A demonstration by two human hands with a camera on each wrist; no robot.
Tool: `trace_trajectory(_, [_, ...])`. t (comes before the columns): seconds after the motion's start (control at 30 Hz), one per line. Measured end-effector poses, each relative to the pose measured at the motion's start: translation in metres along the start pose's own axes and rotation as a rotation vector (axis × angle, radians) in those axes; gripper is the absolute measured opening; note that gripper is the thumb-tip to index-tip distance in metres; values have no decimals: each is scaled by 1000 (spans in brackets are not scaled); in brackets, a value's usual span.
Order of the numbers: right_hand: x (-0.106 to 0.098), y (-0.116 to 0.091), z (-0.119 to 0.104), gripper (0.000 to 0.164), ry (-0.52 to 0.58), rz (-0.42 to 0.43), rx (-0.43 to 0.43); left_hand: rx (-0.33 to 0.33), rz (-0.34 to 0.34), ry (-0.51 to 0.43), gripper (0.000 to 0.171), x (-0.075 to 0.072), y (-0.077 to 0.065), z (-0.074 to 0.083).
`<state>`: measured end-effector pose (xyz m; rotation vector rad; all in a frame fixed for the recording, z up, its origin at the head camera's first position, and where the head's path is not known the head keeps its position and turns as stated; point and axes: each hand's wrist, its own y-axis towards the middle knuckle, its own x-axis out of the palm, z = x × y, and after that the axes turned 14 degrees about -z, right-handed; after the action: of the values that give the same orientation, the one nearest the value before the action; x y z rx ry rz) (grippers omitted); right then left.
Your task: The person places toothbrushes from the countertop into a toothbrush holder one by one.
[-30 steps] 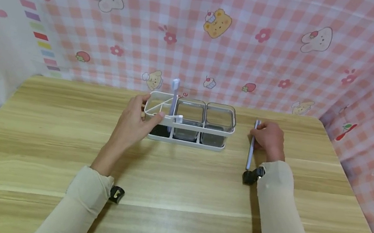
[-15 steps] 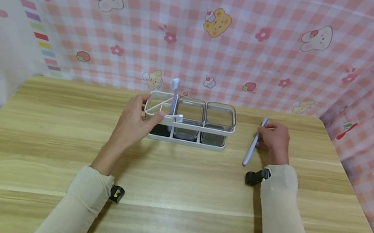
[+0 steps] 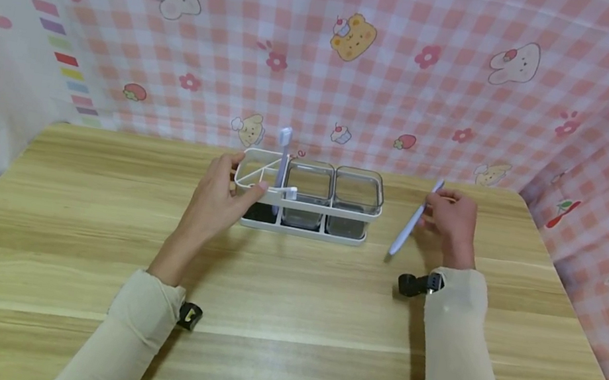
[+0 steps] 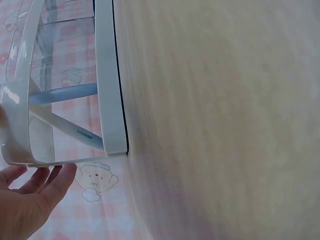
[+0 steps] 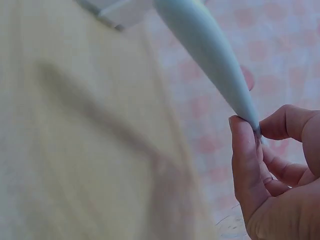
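My left hand (image 3: 217, 195) holds the left end of a white toothbrush holder (image 3: 316, 208), thumb on the front rim and fingers round the side. An upright blue toothbrush (image 3: 283, 163) stands in its left section, and a second toothbrush (image 3: 292, 193) leans there with its white head at the front rim. Both handles slant inside the frame in the left wrist view. To the right of the holder, my right hand (image 3: 452, 221) pinches a light blue toothbrush (image 3: 406, 231) near its thin neck. Its thick end points down toward me, just above the table. The bristles cannot be made out.
Two clear square cups (image 3: 310, 181) sit in the holder's middle and right sections. The wooden table (image 3: 282, 321) ends at the back against a pink checked cloth (image 3: 396, 77), which also hangs along the right side.
My right hand has lifted the toothbrush off the table and moved slightly right and away. The toothbrush has tilted, its thick end swinging left toward the holder. My left hand stays put.
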<state>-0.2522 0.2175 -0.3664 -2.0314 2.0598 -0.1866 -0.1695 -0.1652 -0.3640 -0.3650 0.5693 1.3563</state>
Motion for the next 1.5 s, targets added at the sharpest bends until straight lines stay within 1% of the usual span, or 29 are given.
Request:
trace_trajectory(0.17, [6,-7,-17,10,136,15,-113,-3,0,2,75,0,0,-1])
trace_trajectory(0.23, [9,-10,-24,9,141,23,-143,-3,-1,0,76,0,0,-1])
trace_trajectory(0.4, [11,-15,-35,12,102,52,-175,5,1,1,75,0,0,-1])
trace_trajectory(0.47, [13,-17,-39,14,125,60,-190,9,2,7,74,0,0,-1])
trace_trajectory(0.7, [21,-22,-52,7,233,69,-263,9,4,21,74,-1,1,0])
trace_trajectory(0.97, [33,-31,-71,13,306,52,-386,13,4,12,73,-1,1,-1])
trace_trajectory(1.07, [36,-36,-78,13,309,49,-419,16,5,10,74,-1,1,-1])
trace_trajectory(1.3, [42,-46,-90,11,355,36,-491,18,2,1,73,0,1,-2])
trace_trajectory(1.5, [51,-54,-100,10,352,23,-545,13,2,-7,72,0,2,-2])
